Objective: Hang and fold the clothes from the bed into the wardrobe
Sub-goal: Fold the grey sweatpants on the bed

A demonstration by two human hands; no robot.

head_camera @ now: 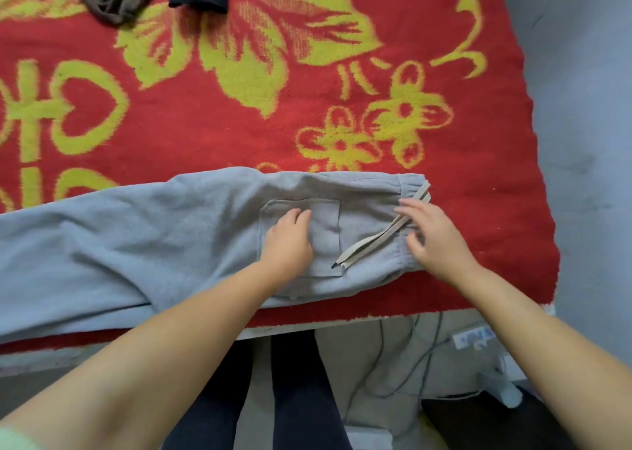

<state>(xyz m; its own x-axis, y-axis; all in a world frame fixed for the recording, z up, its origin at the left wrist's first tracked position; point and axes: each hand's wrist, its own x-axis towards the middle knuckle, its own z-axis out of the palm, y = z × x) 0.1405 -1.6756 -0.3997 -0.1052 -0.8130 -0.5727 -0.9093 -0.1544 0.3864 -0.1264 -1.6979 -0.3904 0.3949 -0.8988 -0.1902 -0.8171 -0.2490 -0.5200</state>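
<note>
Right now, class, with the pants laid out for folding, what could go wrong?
The drawstring lies loose across the pants near the right hand; it may get folded in crooked or snag. The pants' left part hangs past the bed's near edge and could slide off once the left hand lifts.

The red blanket on the bed carries yellow-green woven signs: at its left edge, part of a large Chinese character that looks like the "double happiness" sign, cut off by the frame, and near its right side smaller strokes that cannot be read with certainty. A white power strip on the floor shows blue markings, too blurred to read.
</note>
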